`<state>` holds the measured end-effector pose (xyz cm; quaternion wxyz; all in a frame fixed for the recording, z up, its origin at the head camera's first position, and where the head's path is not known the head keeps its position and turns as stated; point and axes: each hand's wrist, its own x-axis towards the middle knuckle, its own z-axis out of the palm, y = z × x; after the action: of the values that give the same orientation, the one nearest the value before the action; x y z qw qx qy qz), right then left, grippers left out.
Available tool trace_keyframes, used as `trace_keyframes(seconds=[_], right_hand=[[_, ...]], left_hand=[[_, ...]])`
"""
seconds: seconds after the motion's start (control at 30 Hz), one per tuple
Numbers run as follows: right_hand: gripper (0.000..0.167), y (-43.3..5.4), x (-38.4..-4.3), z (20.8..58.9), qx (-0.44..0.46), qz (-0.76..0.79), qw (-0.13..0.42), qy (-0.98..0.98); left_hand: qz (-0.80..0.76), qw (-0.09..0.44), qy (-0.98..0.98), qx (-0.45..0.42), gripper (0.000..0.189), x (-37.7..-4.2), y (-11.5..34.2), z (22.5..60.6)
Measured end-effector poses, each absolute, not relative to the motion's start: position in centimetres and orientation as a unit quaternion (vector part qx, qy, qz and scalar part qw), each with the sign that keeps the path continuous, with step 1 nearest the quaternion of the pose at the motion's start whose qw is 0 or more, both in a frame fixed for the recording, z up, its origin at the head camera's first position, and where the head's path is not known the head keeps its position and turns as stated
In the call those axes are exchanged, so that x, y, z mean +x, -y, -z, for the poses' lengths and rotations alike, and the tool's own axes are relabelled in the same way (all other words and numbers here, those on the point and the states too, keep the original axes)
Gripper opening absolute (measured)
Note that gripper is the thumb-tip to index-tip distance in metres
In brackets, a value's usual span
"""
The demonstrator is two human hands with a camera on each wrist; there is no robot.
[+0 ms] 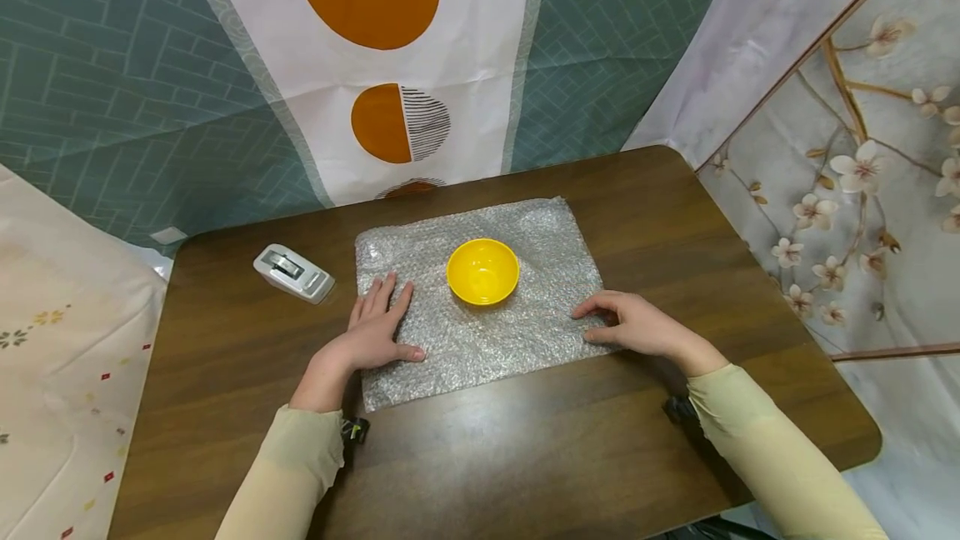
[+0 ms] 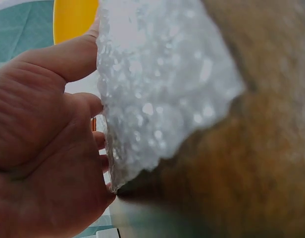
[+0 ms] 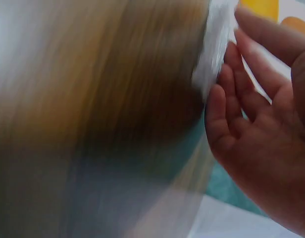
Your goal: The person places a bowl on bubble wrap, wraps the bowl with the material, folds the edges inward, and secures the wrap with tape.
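Note:
A sheet of clear bubble wrap [image 1: 480, 348] lies flat on the brown table, and a yellow bowl [image 1: 483, 272] stands upright near its middle. My left hand [image 1: 371, 338] rests on the left part of the sheet with fingers spread. In the left wrist view its fingertips meet the bubble wrap [image 2: 157, 89]. At the lower right corner of the sheet is my right hand [image 1: 633, 323], fingers loosely bent and thumb apart from the index finger. The right wrist view shows its fingers [image 3: 231, 94] beside the wrap's edge, with nothing visibly pinched.
A white and grey device, perhaps a tape dispenser [image 1: 294, 273], lies on the table [image 1: 225, 390] left of the sheet. Patterned cloth hangs [image 1: 600, 65] stand behind the table and along both sides.

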<state>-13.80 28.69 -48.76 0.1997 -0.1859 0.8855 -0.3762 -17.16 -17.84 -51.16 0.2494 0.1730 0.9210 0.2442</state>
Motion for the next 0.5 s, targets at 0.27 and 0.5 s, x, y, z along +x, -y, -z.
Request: trace_keyframes(seconds=[0.27, 0.5], right_hand=[[0.058, -32.2, -13.3, 48.8, -0.255, 0.363, 0.229, -0.866], [0.054, -32.5, -13.3, 49.3, -0.24, 0.383, 0.223, -0.864]], left_hand=[[-0.234, 0.256, -0.921, 0.177, 0.13, -17.3, 18.0, 51.3], [-0.237, 0.251, -0.92, 0.184, 0.133, -17.4, 18.1, 51.6]])
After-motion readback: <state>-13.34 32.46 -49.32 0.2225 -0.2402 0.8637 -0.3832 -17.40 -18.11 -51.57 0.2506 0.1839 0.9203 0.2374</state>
